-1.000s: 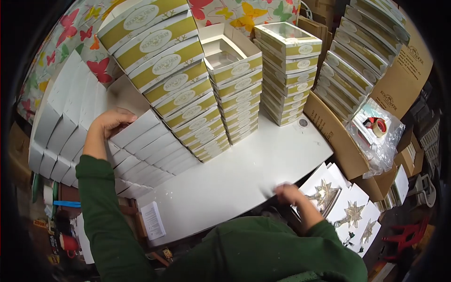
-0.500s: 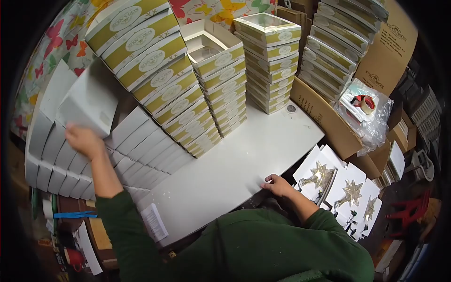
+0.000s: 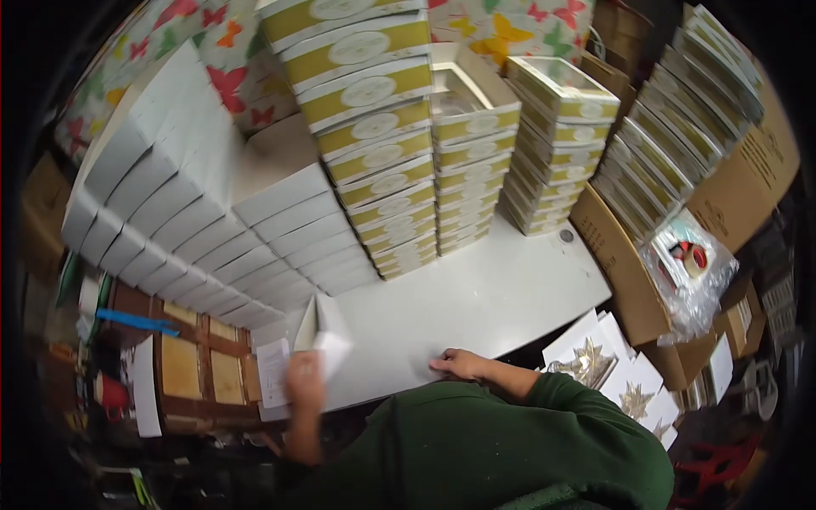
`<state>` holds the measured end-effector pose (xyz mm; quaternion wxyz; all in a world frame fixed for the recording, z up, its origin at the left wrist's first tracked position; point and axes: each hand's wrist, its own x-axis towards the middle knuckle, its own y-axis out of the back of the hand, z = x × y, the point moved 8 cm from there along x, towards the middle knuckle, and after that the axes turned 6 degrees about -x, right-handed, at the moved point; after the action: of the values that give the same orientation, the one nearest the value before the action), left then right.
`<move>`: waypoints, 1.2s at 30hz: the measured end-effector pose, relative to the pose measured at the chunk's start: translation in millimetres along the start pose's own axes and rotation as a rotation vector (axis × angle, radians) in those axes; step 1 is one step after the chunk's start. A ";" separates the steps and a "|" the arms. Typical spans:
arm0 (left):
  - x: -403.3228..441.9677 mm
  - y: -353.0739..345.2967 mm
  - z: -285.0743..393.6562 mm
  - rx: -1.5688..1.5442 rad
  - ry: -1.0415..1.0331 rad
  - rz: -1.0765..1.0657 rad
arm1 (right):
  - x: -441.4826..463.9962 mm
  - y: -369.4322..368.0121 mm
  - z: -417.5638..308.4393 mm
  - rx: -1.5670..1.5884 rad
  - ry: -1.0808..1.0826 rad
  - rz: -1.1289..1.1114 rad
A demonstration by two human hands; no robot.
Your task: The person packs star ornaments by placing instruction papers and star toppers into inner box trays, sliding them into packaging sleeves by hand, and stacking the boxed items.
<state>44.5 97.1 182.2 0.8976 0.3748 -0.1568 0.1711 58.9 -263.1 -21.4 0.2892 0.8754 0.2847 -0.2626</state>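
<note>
A small white cardboard box (image 3: 334, 336) stands tilted above the near left part of the white table (image 3: 399, 314). My left hand (image 3: 304, 381), blurred by motion, is closed on the near side of this box. At the front edge of the table rests my right hand (image 3: 459, 364), its fingers loosely stretched to the left with nothing seen in them. A printed paper sheet (image 3: 272, 374) lies on the table just left of my left hand. Stacked white boxes (image 3: 195, 246) fill the left of the table.
Tall stacks of gold-and-white boxes (image 3: 374, 127) stand at the back. Shorter window-lid boxes (image 3: 565, 110) are right of them. A brown carton (image 3: 620, 280) borders the table's right side, with a plastic bag (image 3: 693, 276) on it. Star ornaments (image 3: 591, 365) lie on white card at the right.
My left hand has brought a white box from the top of the left stacks down to the near table. My right hand has moved left along the front edge. The view has shifted left.
</note>
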 end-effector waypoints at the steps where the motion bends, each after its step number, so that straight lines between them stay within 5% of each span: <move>1: -19.2 -41.9 4.6 -0.105 0.098 -0.156 | -0.8 -8.6 -20.2 0.278 -0.067 -0.099; 2: -39.4 -79.0 1.3 -0.123 0.211 -0.346 | -1.6 -17.4 -39.7 0.554 -0.138 -0.196; 4: -74.8 -147.6 -8.1 -0.329 0.055 -0.692 | 6.0 -27.6 -66.6 0.793 -0.142 -0.176; 5: -96.8 -167.5 -20.9 -0.448 0.181 -0.853 | 9.7 -31.7 -72.4 0.762 -0.138 -0.194; 7: -101.8 -157.0 -20.7 -0.648 0.344 -0.805 | 14.3 -34.5 -71.2 0.493 -0.095 -0.192; 9: -85.7 -129.2 -62.8 -0.425 0.371 -0.498 | 117.1 -72.3 37.3 0.273 0.041 -0.063; 12: -67.3 -62.3 -146.4 0.094 0.404 -0.059 | 64.8 -54.7 14.5 0.510 -0.001 -0.055; 14: -61.4 -18.0 -182.5 0.280 0.616 0.025 | 52.6 -43.3 2.9 0.480 -0.019 -0.015; 16: -64.9 -2.5 -231.0 0.391 0.609 0.044 | 50.2 -33.2 -10.5 0.426 -0.028 -0.021; 17: -68.3 -1.5 -251.3 0.473 0.438 0.150 | 45.0 -36.9 -11.3 0.386 -0.011 -0.012; 22: -82.3 2.5 -311.8 0.356 0.692 -0.146 | 35.2 -36.3 -26.0 0.467 -0.026 0.058; 36: -82.2 28.7 -317.3 0.085 0.698 -0.094 | 29.8 -34.2 -34.7 0.357 -0.096 0.028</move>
<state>7.6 331.0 -46.2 0.8875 0.3378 0.1839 0.2538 67.7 -207.1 -28.1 0.1460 0.9031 0.2073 -0.3466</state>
